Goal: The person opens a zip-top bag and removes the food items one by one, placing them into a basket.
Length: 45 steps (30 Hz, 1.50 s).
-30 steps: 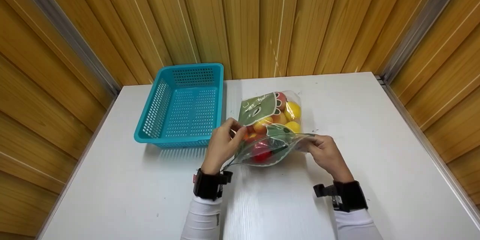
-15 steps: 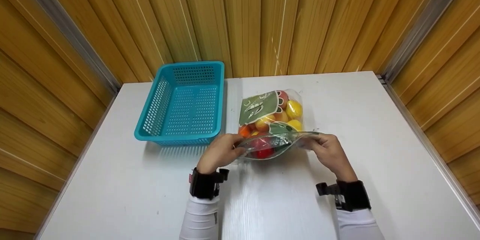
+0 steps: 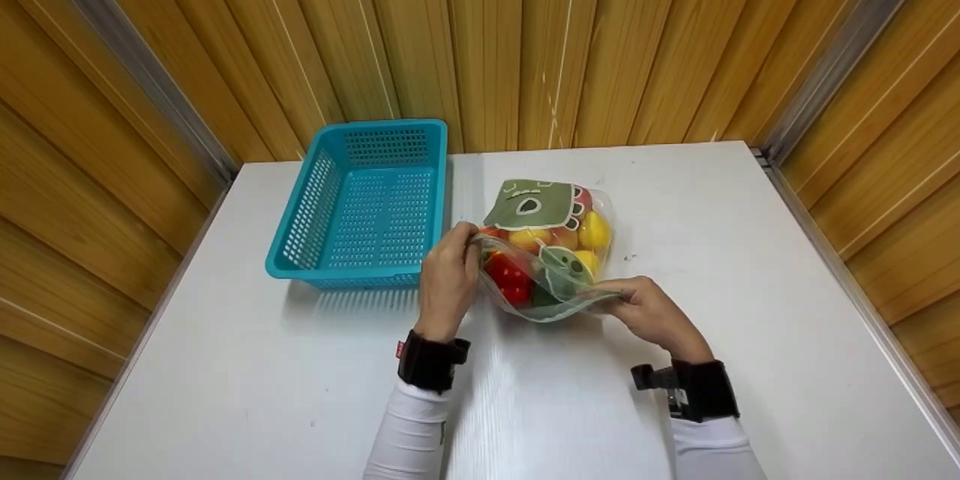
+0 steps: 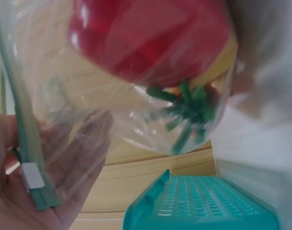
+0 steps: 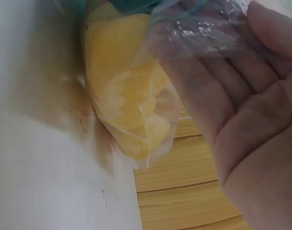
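Centrally in the head view, a clear zip bag (image 3: pixel 551 244) full of toy fruit and vegetables lies on the white table (image 3: pixel 750 300), just right of the teal basket (image 3: pixel 367 202) that sits in the upper left part of the tabletop. Both hands grasp the bag's near, open edge. The left hand (image 3: pixel 448 277) pinches the left end of the mouth, raised a little above the table beside the basket's near right corner; the left wrist view shows the green zip strip (image 4: pixel 28 158) and its white slider (image 4: pixel 32 176) lying across that hand's palm, with plastic film over the fingers (image 4: pixel 78 158). The right hand (image 3: pixel 645 307) pinches the right end of the mouth lower in the frame, near the table surface, so the opening slants from upper left to lower right between the two grips. The right wrist view shows film draped over its fingers (image 5: pixel 203 91), with a yellow fruit (image 5: pixel 124 81) just beyond them inside the bag. A red pepper (image 3: pixel 506 274) sits just behind the opening, closest to the left hand, and fills the top of the left wrist view. The bag's bulk extends away from the hands toward the wooden wall (image 3: pixel 525 37).
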### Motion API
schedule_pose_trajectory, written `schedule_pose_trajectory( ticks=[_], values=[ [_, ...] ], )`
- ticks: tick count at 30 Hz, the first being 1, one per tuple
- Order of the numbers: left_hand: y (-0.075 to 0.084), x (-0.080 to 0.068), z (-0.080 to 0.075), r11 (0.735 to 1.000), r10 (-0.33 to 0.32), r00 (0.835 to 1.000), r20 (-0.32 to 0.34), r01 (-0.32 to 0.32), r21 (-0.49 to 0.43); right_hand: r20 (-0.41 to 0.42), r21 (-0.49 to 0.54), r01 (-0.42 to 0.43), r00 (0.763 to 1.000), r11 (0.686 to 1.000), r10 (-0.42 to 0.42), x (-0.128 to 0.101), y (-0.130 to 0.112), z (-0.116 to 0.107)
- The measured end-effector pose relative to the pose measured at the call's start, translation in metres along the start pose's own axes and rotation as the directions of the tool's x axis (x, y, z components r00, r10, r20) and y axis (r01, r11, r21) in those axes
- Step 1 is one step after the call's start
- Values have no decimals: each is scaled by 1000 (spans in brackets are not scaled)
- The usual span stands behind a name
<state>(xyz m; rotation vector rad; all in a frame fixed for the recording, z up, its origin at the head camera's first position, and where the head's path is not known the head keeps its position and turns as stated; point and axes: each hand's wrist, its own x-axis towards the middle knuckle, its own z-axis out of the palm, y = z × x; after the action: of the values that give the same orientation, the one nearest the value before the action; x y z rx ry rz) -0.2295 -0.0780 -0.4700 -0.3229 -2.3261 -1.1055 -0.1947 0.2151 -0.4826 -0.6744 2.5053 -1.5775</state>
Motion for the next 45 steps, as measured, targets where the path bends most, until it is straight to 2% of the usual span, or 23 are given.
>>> schedule_pose_trajectory(
  ticks=[3,6,11,13,15,17,18,21,23,30,33,37,41,45],
  values=[
    [-3,0,1,1000,-2,1000,-27,1,-5,17,-38,16,1000,999,-15,3,1,5],
    [-8,1,2,1000,8,998,-58,-8,5,14,-18,7,1000,1000,-7,5,1,9],
    [-4,-1,-3,988,-2,987,-163,28,155,11,17,-16,1000,1000,16,7,2,12],
    [2,-3,-6,981,-30,985,-167,61,185,13,16,-13,1000,1000,13,7,2,12],
    [9,-5,-9,984,-52,992,-113,71,165,10,13,-8,1000,1000,8,7,1,12],
    [13,-6,-11,991,-57,998,3,56,119,-2,5,4,1000,1000,-4,6,0,12],
    [15,-6,-12,995,-51,996,72,44,93,-11,2,11,1000,1000,-11,6,-1,12],
    [15,-7,-13,998,-17,969,246,1,64,-48,5,41,998,999,-40,5,-3,13],
    [14,-8,-13,997,1,950,312,-24,69,-81,12,64,995,998,-63,5,-4,13],
    [16,-8,-14,979,69,938,339,-129,159,-230,-26,105,967,994,-108,6,-5,16],
    [20,-10,-17,975,84,929,360,-151,163,-264,-22,113,958,993,-115,7,-4,16],
    [23,-9,-17,983,108,907,408,-158,89,-240,-8,104,965,995,-102,8,-2,15],
    [22,-8,-12,981,173,886,430,-196,10,-184,-13,69,980,998,-71,6,-2,13],
    [21,-9,-6,968,227,873,432,-253,4,-148,-31,50,987,998,-54,4,-3,10]
  ],
)
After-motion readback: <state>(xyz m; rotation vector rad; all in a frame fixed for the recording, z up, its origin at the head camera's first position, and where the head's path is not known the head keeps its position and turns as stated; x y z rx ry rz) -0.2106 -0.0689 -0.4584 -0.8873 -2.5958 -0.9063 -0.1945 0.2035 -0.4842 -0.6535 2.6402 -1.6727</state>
